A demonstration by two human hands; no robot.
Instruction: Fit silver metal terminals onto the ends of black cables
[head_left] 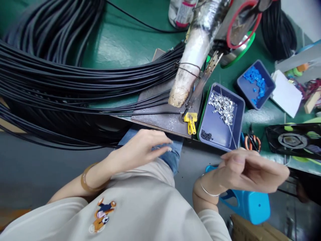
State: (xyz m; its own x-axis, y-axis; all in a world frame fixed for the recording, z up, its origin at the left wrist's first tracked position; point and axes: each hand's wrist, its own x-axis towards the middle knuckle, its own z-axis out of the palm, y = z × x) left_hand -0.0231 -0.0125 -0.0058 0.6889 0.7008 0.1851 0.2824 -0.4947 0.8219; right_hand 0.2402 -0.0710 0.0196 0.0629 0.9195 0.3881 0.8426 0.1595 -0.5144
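Observation:
My left hand (144,147) hovers above my lap just below the table edge, fingers stretched out and slightly blurred, with nothing in it. My right hand (247,170) is off the table's front right, thumb and fingers pinched on a thin silver wire (232,134) that runs up over a blue tray (235,134) of small silver metal clips (223,105). A thick bundle of black cables (75,80) crosses the green table (120,43) onto a dark work plate (160,117), under a foil-wrapped tool (195,53).
A yellow-handled tool (191,122) lies at the plate's edge. A second tray holds blue plastic pieces (254,82). Orange-handled pliers (252,142), a black fan (293,140), white paper (286,92) and a blue stool (248,202) are at the right.

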